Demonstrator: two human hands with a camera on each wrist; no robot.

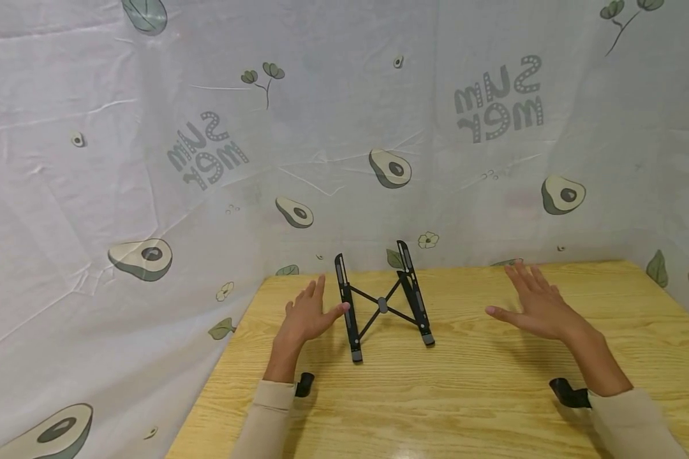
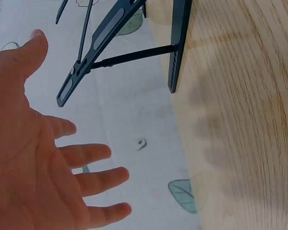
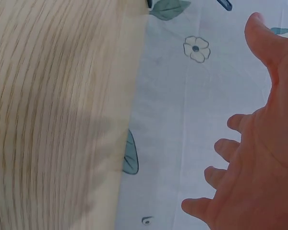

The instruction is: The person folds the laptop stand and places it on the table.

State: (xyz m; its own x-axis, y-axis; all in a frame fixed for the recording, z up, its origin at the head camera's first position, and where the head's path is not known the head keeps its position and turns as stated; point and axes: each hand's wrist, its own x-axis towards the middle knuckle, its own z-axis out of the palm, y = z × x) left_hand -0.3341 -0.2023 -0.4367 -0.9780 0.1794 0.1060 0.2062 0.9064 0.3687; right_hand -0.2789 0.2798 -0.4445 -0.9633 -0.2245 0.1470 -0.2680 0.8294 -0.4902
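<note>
A black folding laptop stand [image 1: 383,305] is unfolded on the table, its two side rails joined by crossed struts with a grey hub. My left hand [image 1: 307,315] hovers just left of the stand, fingers spread and thumb toward the left rail, overlapping it in the head view. In the left wrist view the stand's slotted rail [image 2: 108,29] rises beyond the thumb, and the palm holds nothing. Well to the right of the stand, my right hand [image 1: 542,306] is raised over the table with straight, parted fingers and nothing in it. Only a dark tip of the stand [image 3: 224,4] shows in the right wrist view.
The wooden table [image 1: 453,408] has its back edge close behind the stand. A pale cloth [image 1: 333,115] printed with avocados, leaves and lettering hangs behind and along the left side. Black wrist-worn pieces [image 1: 568,393] stick out inward near both sleeve cuffs.
</note>
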